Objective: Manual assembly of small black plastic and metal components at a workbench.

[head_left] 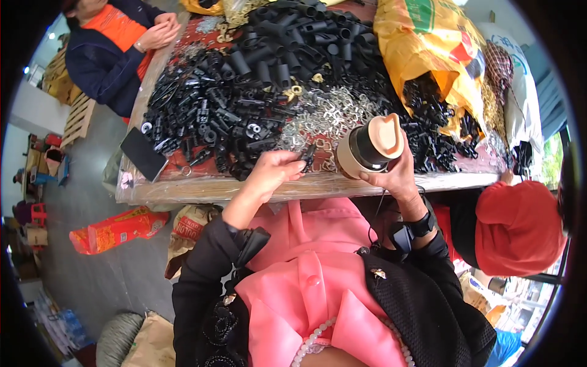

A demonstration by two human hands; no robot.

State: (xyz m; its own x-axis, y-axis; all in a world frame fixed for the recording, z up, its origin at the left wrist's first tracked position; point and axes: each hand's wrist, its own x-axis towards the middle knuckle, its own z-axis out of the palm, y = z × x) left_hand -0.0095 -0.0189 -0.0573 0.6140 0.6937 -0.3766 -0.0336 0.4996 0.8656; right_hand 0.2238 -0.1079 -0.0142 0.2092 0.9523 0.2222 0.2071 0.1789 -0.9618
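Note:
My right hand (397, 177) is closed round a cream-and-black cylindrical body (361, 150) with a cream, lid-like top. It is held tilted just above the table's near edge. To the left of it, my left hand (272, 174) pinches a small black plastic part (308, 157) between thumb and fingertips. The two held things are apart from each other. Beyond my hands spreads a pile of small metal clips (336, 110). Left of the clips lies a heap of small black parts (208, 116). Farther back, black tubes (287, 37) are piled up.
A yellow sack (422, 43) at the right spills black parts onto the table (208, 191). At the left corner lies a dark flat phone-like thing (143, 154). One person (104, 55) stands at the far left; another in red (520, 226) is at my right. A red bag (119, 229) lies on the floor.

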